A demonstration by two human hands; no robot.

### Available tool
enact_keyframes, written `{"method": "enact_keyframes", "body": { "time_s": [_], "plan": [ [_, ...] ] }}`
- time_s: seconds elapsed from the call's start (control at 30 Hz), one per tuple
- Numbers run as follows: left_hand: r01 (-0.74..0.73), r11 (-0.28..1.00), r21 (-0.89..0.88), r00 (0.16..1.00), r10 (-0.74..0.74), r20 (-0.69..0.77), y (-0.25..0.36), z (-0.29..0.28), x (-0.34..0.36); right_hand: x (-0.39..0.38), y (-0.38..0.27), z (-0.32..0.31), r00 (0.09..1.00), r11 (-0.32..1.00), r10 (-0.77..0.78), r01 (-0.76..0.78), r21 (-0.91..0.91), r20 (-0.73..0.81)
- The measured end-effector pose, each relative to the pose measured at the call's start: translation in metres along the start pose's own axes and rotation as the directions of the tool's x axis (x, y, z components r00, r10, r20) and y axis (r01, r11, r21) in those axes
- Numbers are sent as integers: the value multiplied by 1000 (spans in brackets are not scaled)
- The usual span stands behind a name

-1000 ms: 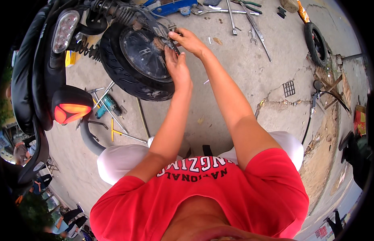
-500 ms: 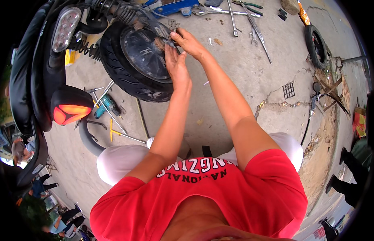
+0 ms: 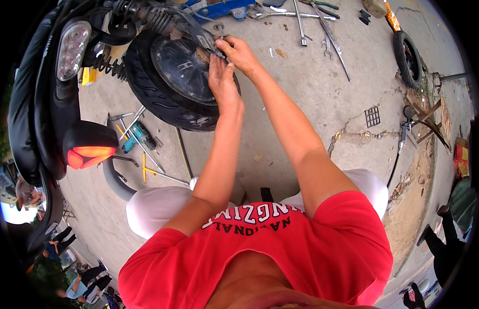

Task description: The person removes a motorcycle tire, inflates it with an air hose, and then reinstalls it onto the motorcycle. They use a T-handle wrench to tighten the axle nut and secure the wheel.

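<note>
The rear wheel of a scooter stands at upper left, with a black tyre round a dark hub cover. My left hand lies against the right side of the hub, fingers stretched out and pointing at the axle area. Just beyond it, my right hand is closed in a pinch at the end of the dark swingarm, beside the axle. What sits between its fingertips is too small to make out. A metal washer-like piece shows just past the right fingertips.
Left of me lie a teal power drill and several wrenches. A blue jack, a long ratchet and pliers are at the back. A loose tyre and an air gauge hose are at right. The scooter's tail light juts out at left.
Both hands stay at the axle, with only slight finger movement. The view has shifted a little, so the scooter sits slightly further left.
</note>
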State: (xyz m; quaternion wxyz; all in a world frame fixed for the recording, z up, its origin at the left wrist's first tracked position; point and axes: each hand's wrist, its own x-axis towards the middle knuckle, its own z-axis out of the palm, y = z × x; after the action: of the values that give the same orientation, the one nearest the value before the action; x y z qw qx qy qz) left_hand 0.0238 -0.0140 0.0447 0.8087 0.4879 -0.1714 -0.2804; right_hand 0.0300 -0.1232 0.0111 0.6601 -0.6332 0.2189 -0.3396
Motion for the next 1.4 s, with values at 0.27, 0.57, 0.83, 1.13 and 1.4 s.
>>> {"method": "enact_keyframes", "body": {
  "time_s": [0.27,0.57,0.83,1.13,1.4],
  "plan": [
    [11,1000,21,999,-10,-40,2,6,1,6,-8,-7,989,995,60,-49,-84,137],
    [88,996,33,994,-86,-64,14,6,-2,7,-3,-4,971,985,165,-170,16,173],
    [95,991,-97,995,-98,-26,12,1,0,4,-10,-3,967,973,219,-227,52,130],
    [88,996,-23,995,-89,-38,18,7,1,-7,-16,2,999,983,18,-11,-185,39],
    [111,994,-19,992,-112,-57,16,4,6,-4,-11,5,998,992,45,-39,-117,50]
  ]
}}
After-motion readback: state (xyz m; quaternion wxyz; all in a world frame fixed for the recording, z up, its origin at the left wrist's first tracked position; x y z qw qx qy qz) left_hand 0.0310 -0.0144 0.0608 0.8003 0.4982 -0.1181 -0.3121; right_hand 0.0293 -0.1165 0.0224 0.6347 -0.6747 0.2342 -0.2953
